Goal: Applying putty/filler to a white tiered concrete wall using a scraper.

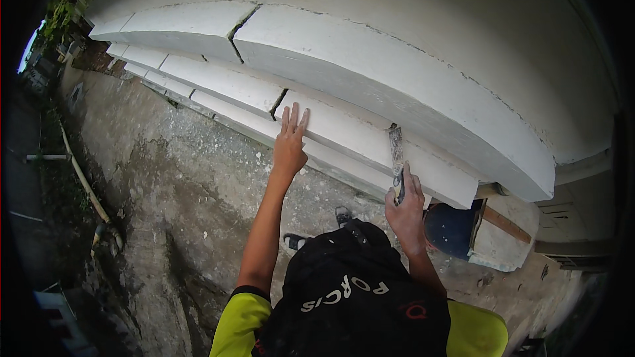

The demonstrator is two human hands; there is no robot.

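One scraper (397, 164) was gripped by right hand (405, 215) | left hand (289, 145) lay spread, empty, at front edge of ledge (344, 125), near gap (279, 103) | risk: skidding scraper could have chipped ledge

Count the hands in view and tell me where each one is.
2. The left hand is spread over a white ledge, beside a dark gap. The right hand, lower and farther right, grips a scraper. Both are in plain view.

An outdoor, yard-like place: stained ground (205, 172) left of the left hand (290, 149), white ledges (344, 123) beyond it, plants (59, 71) far to its left.
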